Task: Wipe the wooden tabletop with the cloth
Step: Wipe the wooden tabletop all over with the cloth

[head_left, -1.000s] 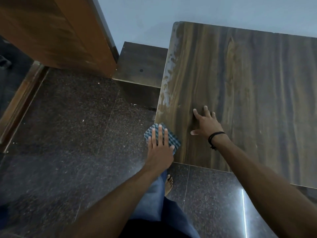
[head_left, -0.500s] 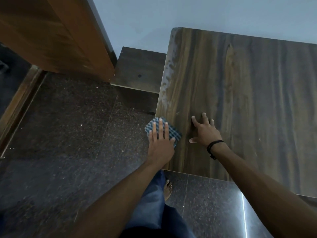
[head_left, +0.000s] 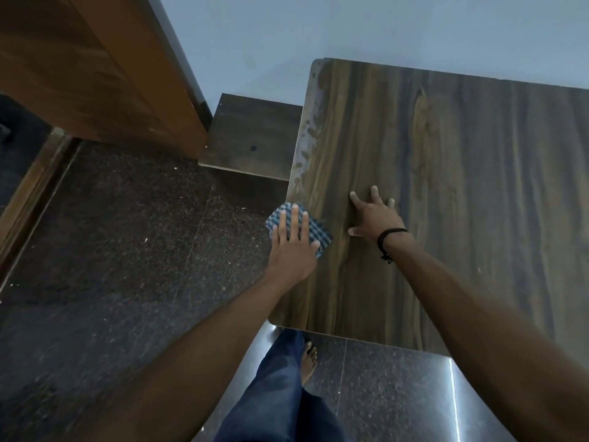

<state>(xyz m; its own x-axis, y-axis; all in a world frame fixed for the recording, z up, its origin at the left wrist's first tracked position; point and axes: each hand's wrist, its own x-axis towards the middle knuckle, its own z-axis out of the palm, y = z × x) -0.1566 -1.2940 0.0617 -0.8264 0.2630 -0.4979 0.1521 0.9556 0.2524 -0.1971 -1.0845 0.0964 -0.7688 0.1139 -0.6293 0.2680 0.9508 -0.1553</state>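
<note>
We are looking down at a wooden table (head_left: 446,186) that is standing against a pale wall (head_left: 318,27). A person is leaning over its near left corner. The left hand (head_left: 293,250) is lying flat on a blue checked cloth (head_left: 318,232), with its fingers straight and close together, pressing down rather than curling round the fabric. The cloth is sitting right at the table's left edge, about halfway along that side. One corner is poking out past the edge over the dark speckled floor (head_left: 111,250). From this angle we cannot tell whether that corner is hanging free or folding down against the side of the table.

The right hand (head_left: 373,218) is resting just beside the cloth, further in on the tabletop and apart from it. Its palm is down, its fingers are spread, and it is holding nothing. A black wristband (head_left: 387,239) is circling that wrist.

Pale, dusty smears (head_left: 307,138) are running along the table's left edge beyond the cloth, toward the far corner. To the left of the table a lower dark wooden surface (head_left: 251,135) is showing, and a brown wooden door (head_left: 95,68) is filling the upper left. Below the table's near edge we are seeing a blue trouser leg (head_left: 274,393) and a bare foot (head_left: 308,362) on the floor.
</note>
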